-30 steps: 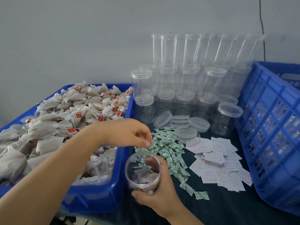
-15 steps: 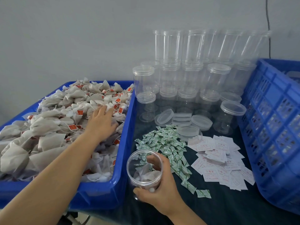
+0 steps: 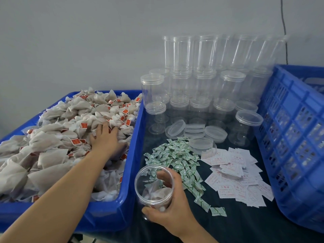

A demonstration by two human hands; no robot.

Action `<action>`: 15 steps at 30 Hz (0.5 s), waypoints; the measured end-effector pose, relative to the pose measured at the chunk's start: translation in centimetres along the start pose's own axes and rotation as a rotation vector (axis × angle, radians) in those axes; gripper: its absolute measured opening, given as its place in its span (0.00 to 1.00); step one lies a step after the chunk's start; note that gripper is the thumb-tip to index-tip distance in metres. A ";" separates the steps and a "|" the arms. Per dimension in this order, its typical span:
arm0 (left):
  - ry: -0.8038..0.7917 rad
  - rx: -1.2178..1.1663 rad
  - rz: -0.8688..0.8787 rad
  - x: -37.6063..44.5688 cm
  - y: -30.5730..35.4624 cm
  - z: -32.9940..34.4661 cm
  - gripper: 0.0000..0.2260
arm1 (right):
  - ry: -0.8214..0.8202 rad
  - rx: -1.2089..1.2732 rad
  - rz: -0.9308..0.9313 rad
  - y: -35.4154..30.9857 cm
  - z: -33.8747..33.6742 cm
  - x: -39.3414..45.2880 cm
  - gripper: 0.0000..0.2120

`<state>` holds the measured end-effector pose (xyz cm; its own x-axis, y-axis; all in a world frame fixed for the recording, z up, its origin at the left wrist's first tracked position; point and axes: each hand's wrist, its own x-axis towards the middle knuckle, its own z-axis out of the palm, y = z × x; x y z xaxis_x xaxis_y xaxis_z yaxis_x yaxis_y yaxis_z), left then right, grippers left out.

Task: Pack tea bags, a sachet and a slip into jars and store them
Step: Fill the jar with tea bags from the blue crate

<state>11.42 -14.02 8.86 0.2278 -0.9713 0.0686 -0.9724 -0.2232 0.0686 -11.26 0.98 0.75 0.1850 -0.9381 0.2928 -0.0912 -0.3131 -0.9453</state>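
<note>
Under left-hand fingers [image 3: 100,128] — tea bags [image 3: 57,135]; right hand [image 3: 172,204] grips jar [image 3: 154,186].

The tea bags [image 3: 57,137] are beige-grey gauze with small red tags bearing white marks, heaped in a solid bright blue bin [image 3: 130,172]. The sachets [image 3: 177,160] are white, printed with green stripes and lettering. At 3 o'clock from them, the slips [image 3: 235,174] are white with red print inside a red frame. The jar [image 3: 154,186] in hand is clear, as are the stacked jars [image 3: 201,81] and loose lids [image 3: 196,132]. The crate [image 3: 294,137] is bright blue latticework. The tabletop [image 3: 245,223] is dark blue-black; the wall [image 3: 78,41] plain pale grey, crossed by a black cable [image 3: 284,28].
</note>
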 end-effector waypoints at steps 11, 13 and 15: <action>0.091 -0.221 0.033 0.0 0.8 -0.1 0.28 | -0.003 -0.019 -0.005 0.3 0.0 -0.1 0.42; 0.168 -0.269 0.033 0.0 0.9 -0.6 0.23 | -0.004 -0.014 -0.004 0.3 0.0 -0.1 0.42; 0.237 -0.335 0.031 0.1 0.7 -1.1 0.17 | -0.007 -0.009 -0.001 0.3 0.0 -0.1 0.42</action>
<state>10.78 -14.19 10.00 0.2422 -0.9226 0.3002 -0.9174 -0.1171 0.3804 -11.33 0.93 0.46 0.1918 -0.9368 0.2927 -0.0998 -0.3153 -0.9437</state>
